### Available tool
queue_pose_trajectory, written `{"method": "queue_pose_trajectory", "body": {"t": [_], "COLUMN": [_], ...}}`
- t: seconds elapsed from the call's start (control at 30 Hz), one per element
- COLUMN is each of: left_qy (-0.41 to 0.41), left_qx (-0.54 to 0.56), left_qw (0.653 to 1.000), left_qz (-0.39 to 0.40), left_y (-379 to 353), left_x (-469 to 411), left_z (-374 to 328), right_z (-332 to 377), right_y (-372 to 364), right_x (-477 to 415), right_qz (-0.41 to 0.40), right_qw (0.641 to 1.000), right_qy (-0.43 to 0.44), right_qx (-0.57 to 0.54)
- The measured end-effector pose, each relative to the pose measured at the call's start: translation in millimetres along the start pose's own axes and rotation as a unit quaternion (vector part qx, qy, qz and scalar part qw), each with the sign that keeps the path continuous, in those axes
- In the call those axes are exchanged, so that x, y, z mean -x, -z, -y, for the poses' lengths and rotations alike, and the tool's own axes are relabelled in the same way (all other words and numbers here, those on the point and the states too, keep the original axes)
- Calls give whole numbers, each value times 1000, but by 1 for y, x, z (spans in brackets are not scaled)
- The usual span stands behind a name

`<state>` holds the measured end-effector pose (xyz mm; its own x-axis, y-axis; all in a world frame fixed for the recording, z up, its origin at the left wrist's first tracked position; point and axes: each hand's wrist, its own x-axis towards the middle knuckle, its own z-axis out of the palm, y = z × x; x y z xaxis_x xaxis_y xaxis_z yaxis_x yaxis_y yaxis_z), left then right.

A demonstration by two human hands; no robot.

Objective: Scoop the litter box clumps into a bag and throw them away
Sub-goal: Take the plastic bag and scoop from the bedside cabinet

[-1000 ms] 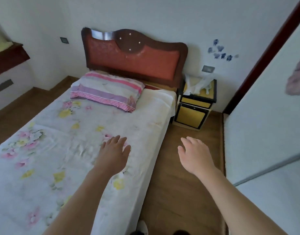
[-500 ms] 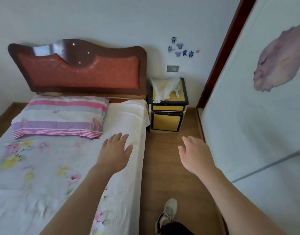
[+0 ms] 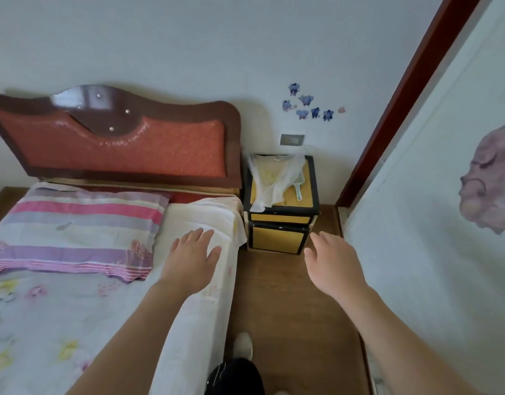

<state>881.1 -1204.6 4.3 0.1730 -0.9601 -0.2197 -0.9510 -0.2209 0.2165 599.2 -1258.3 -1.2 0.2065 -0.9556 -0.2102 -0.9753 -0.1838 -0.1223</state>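
A clear plastic bag lies crumpled on top of a yellow and black nightstand beside the bed. A pale green litter scoop lies next to the bag, partly under it. My left hand is held out over the bed's right edge, fingers straight and holding nothing. My right hand is stretched out over the floor just in front of the nightstand, fingers relaxed and empty. No litter box is in view.
A bed with a striped pillow and a red headboard fills the left. A white wardrobe door stands on the right. A narrow strip of wooden floor runs between them to the nightstand.
The view has moved forward and turned right, so the nightstand is nearer and more central. Both hands stay held out and empty.
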Motion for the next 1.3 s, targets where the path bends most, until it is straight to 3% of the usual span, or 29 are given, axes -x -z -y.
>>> {"method": "queue_pose_trajectory", "body": {"t": [0.37,0.57,1.0,1.13,1.3], "left_qy": [-91,-92,28,126,171], "left_qx": [9,-6,-19,50,95], "left_qw": [996,995,996,981,964], "left_qz": [21,33,87,140,181], "left_y": [12,21,-52,-98,-167], "left_x": [-230,-317,-445,-488,-528], "left_z": [-49,-75,-116,-112,-100], "right_z": [-41,-62,-117,-119,-120], "right_y": [26,34,-31,-83,-149], "right_x": [-172,-250,-443,-478,-508], "right_qz": [-7,31,106,139,172], "right_qw": [995,993,992,986,974], "right_qy": [-101,-110,-10,-31,-94], "right_qx": [5,-11,-73,-89,-110]}}
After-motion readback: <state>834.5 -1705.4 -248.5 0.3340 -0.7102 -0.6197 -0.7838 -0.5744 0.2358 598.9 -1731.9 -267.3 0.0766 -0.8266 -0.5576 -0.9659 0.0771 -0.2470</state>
